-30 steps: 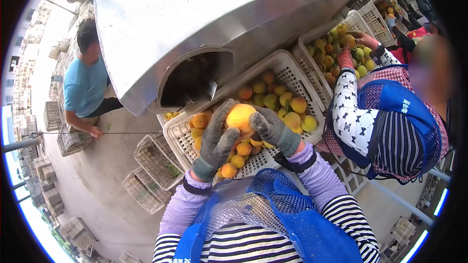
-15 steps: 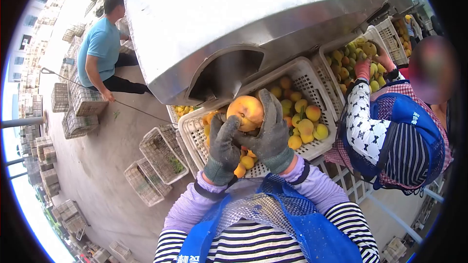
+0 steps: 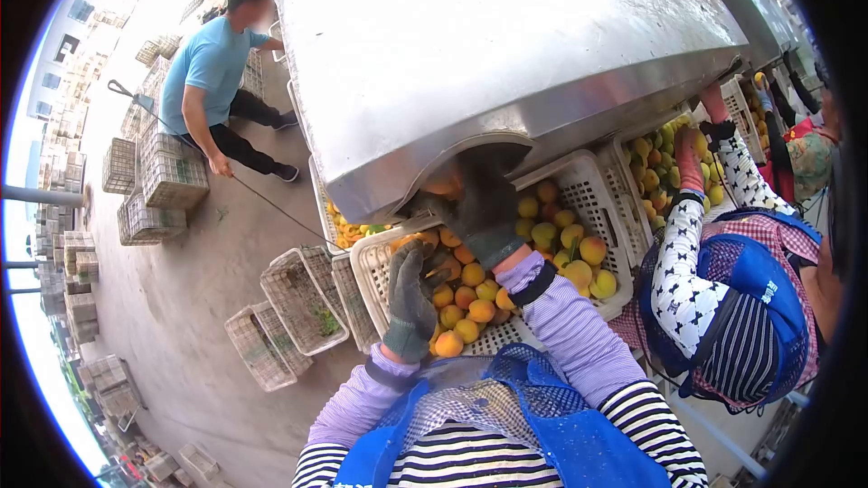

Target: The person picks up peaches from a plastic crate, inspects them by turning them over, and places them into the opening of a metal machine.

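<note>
Half a second ago both my gloved hands cupped a large orange-yellow peach above the crate; now my right hand (image 3: 484, 212) has carried it up to the dark arched opening (image 3: 470, 167) in the big stainless-steel machine housing (image 3: 506, 45), and my left hand (image 3: 411, 294) has let go and dropped back. Only a sliver of the large orange-yellow peach (image 3: 443, 185) shows at the left edge of that opening, just beyond my grey glove. My right grip is turned away from me, fingers reaching into the shadow, so I cannot tell whether it is closed on the fruit or loose. My left grip is empty, fingers half curled and held narrow, hovering over the near left corner of the white perforated plastic crate (image 3: 592, 183), close to the small peaches (image 3: 479, 294) heaped inside.

To the right, a co-worker in a black-and-white patterned sleeve (image 3: 692, 239) reaches a pink-gloved hand (image 3: 689, 158) toward a second white crate of yellow-green fruit (image 3: 655, 163). Far left, a person in a light blue T-shirt (image 3: 212, 63) crouches by stacked wire-mesh crates (image 3: 167, 172). Nearer, more empty mesh crates (image 3: 298, 294) lie on the concrete floor (image 3: 199, 307).
</note>
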`<act>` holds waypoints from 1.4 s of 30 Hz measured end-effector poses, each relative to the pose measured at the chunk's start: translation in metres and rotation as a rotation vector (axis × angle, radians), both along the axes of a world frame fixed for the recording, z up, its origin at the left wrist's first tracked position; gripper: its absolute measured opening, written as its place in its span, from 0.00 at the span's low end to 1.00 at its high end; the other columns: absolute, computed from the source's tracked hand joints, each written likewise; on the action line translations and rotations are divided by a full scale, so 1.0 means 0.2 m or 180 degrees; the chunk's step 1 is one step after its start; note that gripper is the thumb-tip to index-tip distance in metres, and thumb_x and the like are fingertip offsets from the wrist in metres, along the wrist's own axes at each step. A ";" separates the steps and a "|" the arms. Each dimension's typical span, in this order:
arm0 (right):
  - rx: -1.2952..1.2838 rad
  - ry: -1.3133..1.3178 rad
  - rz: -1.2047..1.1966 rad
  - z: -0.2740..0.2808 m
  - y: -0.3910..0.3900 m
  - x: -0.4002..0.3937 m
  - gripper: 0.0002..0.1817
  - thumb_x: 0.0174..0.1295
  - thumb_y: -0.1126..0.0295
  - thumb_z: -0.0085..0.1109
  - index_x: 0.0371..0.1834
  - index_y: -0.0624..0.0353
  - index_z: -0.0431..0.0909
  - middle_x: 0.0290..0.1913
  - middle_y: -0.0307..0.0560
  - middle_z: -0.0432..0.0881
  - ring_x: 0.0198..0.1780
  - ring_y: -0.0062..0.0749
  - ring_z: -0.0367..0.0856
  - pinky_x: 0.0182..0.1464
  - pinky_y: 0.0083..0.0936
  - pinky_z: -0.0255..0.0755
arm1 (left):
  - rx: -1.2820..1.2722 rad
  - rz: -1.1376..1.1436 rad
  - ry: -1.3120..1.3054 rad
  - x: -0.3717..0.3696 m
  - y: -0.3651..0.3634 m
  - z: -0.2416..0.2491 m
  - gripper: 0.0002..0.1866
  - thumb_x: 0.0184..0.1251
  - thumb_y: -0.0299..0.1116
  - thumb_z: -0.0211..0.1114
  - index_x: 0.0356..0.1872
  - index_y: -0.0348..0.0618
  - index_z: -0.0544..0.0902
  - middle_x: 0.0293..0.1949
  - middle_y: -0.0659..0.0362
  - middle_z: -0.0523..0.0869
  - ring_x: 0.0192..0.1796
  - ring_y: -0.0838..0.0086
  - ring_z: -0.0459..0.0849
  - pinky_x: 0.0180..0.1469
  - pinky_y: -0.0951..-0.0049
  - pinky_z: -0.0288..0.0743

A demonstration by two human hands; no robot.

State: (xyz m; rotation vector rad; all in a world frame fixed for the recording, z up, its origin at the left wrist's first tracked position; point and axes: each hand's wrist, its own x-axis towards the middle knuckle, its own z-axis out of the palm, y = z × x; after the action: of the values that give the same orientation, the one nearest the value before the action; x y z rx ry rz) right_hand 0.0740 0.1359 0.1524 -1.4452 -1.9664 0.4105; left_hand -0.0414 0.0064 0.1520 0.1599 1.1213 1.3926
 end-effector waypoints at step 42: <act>-0.3360 0.1244 0.0660 -0.59 -0.43 0.99 0.45 0.45 0.55 0.77 0.67 0.64 0.71 0.63 0.51 0.78 0.66 0.39 0.75 0.64 0.33 0.72 | 0.0052 -0.3077 0.0833 -0.03 -0.12 -0.74 0.17 0.67 0.36 0.61 0.53 0.38 0.81 0.50 0.54 0.84 0.52 0.66 0.84 0.56 0.68 0.79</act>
State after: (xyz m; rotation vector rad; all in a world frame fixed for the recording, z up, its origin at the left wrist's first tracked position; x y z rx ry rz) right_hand 0.2712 0.0502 0.0352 -1.5307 -1.5946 1.8695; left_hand -0.0477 -0.0169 0.0049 0.8001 1.0202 0.5173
